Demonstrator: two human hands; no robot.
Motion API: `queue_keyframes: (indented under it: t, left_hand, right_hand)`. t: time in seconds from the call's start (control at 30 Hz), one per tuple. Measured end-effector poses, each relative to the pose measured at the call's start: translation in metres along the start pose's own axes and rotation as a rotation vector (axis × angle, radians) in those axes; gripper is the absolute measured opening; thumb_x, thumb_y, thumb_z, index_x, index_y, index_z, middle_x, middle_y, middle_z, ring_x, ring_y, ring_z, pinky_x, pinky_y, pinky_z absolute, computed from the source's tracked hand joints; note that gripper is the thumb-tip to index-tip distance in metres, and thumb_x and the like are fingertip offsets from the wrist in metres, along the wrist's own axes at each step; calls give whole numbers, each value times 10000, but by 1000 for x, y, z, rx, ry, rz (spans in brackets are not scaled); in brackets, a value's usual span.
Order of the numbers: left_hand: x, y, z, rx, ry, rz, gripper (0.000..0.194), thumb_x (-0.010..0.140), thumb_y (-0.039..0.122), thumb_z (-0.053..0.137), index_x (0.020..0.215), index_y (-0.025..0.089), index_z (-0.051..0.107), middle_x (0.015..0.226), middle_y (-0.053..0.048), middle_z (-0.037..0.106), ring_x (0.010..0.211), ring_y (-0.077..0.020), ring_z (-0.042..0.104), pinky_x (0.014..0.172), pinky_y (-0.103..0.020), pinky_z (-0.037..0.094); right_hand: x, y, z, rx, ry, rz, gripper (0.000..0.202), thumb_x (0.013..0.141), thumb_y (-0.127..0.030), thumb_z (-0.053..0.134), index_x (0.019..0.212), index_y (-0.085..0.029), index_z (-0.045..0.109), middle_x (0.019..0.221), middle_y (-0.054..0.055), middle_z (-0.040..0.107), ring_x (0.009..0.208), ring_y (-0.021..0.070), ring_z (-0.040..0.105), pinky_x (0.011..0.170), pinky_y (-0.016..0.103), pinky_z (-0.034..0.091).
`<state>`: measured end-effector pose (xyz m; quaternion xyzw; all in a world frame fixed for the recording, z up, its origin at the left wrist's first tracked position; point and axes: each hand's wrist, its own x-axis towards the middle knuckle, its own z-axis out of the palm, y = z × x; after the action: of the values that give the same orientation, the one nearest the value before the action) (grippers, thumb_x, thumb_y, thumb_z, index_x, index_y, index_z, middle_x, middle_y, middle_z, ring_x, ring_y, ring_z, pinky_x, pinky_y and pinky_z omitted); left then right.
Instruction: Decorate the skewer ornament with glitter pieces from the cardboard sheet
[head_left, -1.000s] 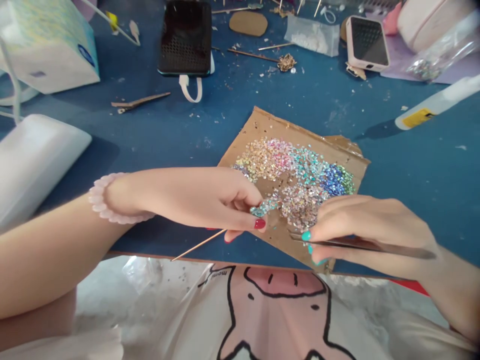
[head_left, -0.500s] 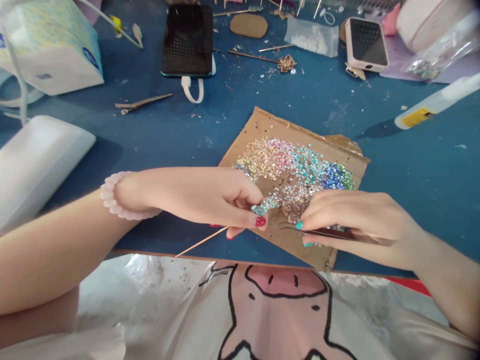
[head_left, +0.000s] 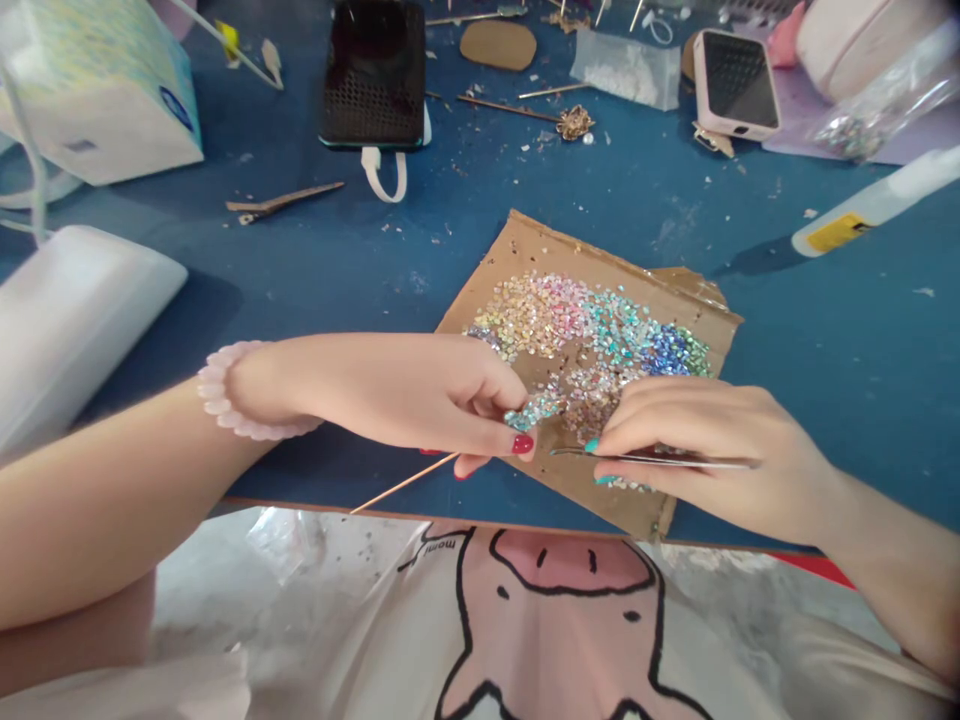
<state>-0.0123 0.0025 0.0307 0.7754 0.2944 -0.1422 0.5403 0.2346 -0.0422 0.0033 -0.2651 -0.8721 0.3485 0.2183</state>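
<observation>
A torn piece of brown cardboard (head_left: 525, 250) lies on the blue table, covered with several small iridescent sequins (head_left: 577, 320). My left hand (head_left: 420, 395), with red nails and a pale pink bead bracelet on its wrist, pinches a thin gold pin (head_left: 397, 485) topped by a small sequin-covered ornament (head_left: 534, 410). My right hand (head_left: 705, 445), with teal nails, grips metal tweezers (head_left: 652, 459) whose tips point left toward the ornament, just above the cardboard's near edge.
At the back stand a black phone (head_left: 373, 70), a white-cased phone (head_left: 739, 82), a tissue box (head_left: 97, 85), a white glue bottle (head_left: 874, 205) and a bag of beads (head_left: 626, 68). A white case (head_left: 71, 320) sits left. Scraps and pins litter the table (head_left: 862, 360).
My right hand has moved left and slightly up with the tweezers, bringing their tips closer to the ornament. My left hand has stayed in place.
</observation>
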Motion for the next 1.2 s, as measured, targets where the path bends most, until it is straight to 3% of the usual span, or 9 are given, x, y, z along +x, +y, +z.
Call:
queue_keyframes:
  t: [1.2]
  left_hand:
    - [0,0,1,4,3,24,267,850,197,512,591,187,577,518,61,468,442,-66,413,423,-182,282]
  right_hand:
    - [1,-3,2,38,-13,-22,41,876,-172,652,841,-152,647,683,6,641,625,109,579,626,260,443]
